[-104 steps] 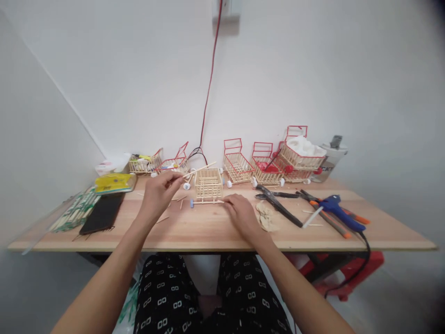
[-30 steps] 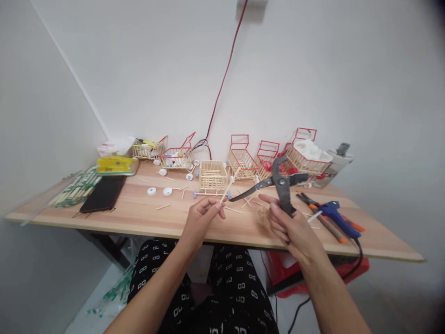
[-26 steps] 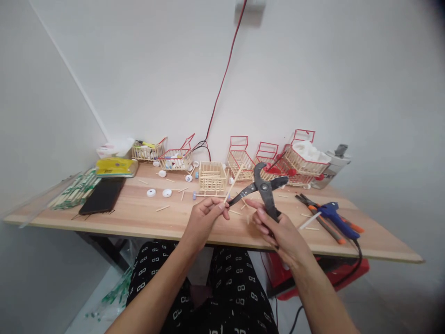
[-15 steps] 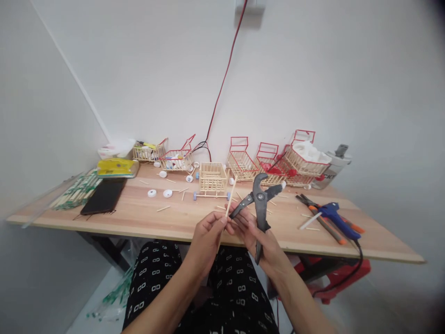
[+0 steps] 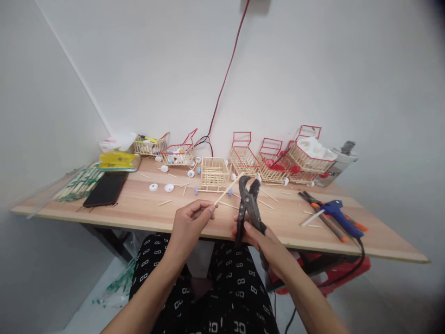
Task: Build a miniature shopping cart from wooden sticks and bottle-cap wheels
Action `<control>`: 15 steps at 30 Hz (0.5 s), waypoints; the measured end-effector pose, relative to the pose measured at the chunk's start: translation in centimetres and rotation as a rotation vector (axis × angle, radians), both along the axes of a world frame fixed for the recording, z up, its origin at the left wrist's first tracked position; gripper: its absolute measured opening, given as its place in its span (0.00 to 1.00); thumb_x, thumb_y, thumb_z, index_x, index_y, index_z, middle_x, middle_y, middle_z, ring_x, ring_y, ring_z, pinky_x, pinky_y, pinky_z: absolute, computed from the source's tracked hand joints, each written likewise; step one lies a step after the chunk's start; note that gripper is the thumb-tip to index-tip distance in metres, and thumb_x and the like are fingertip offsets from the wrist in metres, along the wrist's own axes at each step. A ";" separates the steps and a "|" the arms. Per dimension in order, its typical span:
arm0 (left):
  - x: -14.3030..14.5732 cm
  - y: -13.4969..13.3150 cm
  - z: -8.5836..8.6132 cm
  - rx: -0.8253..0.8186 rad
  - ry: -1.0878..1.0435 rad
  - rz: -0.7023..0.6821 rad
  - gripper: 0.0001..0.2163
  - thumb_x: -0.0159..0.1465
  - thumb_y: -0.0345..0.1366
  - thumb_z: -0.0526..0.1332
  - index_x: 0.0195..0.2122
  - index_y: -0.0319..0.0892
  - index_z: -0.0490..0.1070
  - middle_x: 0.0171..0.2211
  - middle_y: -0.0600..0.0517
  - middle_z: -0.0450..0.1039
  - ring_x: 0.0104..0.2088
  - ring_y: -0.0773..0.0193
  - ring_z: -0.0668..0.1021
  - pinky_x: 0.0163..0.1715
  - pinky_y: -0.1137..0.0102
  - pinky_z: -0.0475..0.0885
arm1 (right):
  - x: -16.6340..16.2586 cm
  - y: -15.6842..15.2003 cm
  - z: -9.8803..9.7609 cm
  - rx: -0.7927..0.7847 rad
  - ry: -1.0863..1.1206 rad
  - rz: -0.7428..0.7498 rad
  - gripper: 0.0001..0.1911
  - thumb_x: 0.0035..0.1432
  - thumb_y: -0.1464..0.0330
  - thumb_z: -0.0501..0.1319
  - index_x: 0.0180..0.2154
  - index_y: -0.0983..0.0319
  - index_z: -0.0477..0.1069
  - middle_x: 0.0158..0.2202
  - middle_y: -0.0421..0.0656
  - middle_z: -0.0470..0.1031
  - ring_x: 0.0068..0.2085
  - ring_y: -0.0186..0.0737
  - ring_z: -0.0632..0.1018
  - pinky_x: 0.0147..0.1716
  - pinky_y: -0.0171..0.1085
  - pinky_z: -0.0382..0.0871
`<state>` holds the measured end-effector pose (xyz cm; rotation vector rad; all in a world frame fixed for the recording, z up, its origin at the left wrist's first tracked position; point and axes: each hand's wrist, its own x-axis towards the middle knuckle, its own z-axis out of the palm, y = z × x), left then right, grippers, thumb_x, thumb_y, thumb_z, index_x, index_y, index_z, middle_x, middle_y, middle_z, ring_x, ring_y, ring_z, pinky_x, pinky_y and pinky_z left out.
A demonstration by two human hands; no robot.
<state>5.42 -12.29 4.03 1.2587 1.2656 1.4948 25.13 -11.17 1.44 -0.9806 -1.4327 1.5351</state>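
Observation:
My left hand (image 5: 191, 225) pinches a thin wooden stick (image 5: 225, 192) near its lower end. The stick slants up to the right, its far end by the hooked jaw of a black pipe cutter (image 5: 248, 200); I cannot tell whether they touch. Around the cutter's handles my right hand (image 5: 260, 242) is closed, with the jaws upward and spread. Just beyond the stick stands a small stick-built cart (image 5: 214, 174) with blue wheels. Short cut sticks (image 5: 266, 204) lie scattered on the table close by.
Several mini carts with red handles (image 5: 243, 155) line the wall on the wooden table (image 5: 139, 218). A blue glue gun (image 5: 339, 215) and orange-handled pliers (image 5: 328, 222) lie right. Left are a phone (image 5: 106, 190), bundled sticks (image 5: 78, 183), a yellow packet (image 5: 118, 161) and white wheels (image 5: 168, 188).
My hands have moved apart, the left one leftward. The stick now leans right toward the cutter, and my right hand has gone from open fingers to gripping both handles, with the jaws upright.

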 end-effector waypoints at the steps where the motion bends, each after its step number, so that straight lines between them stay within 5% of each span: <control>1: 0.0 0.0 0.5 0.018 0.037 0.001 0.09 0.57 0.41 0.64 0.28 0.40 0.75 0.23 0.53 0.72 0.21 0.70 0.66 0.22 0.73 0.61 | 0.4 -0.2 0.1 0.012 -0.085 0.006 0.22 0.60 0.50 0.57 0.41 0.63 0.70 0.34 0.45 0.75 0.38 0.43 0.76 0.43 0.43 0.70; 8: 1.1 0.1 1.4 0.038 0.008 -0.011 0.07 0.55 0.37 0.63 0.24 0.40 0.71 0.21 0.53 0.73 0.24 0.66 0.73 0.26 0.73 0.66 | 1.9 -2.0 0.5 0.196 -0.517 0.155 0.25 0.65 0.48 0.45 0.38 0.61 0.68 0.34 0.43 0.73 0.38 0.41 0.74 0.43 0.41 0.66; 15: 1.5 0.0 0.7 0.038 0.066 0.004 0.07 0.57 0.37 0.63 0.25 0.42 0.67 0.20 0.54 0.73 0.24 0.66 0.75 0.26 0.73 0.66 | 1.5 -2.4 1.8 0.247 -0.624 0.181 0.24 0.66 0.49 0.43 0.37 0.60 0.65 0.31 0.41 0.70 0.35 0.40 0.71 0.37 0.38 0.64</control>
